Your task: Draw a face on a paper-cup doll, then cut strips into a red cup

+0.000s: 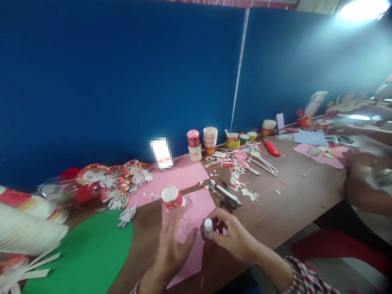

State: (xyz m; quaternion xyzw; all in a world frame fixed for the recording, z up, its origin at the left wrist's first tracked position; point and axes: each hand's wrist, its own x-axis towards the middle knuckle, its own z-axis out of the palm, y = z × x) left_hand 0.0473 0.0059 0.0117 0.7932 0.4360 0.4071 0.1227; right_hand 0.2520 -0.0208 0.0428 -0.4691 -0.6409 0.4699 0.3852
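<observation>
My right hand (229, 230) is closed around a small white tube (208, 226), seen mostly end-on; most of its body is hidden by my fingers. My left hand (174, 241) is spread above a pink sheet of paper (196, 208), fingers apart and holding nothing. Dark pen lines show on that sheet. Just past my left fingertips a red and white paper cup (172, 199) stands at the sheet's far edge. Black-handled scissors (228, 203) and a white pen (226, 192) lie beyond my right hand.
At left are a green round sheet (92, 253), stacked paper cups (27, 224) and paper cutouts (113, 181). Paper scraps (240, 175) and cup stacks (210, 139) lie ahead, before a blue partition (122, 81). Another person's arm (364, 183) rests at right.
</observation>
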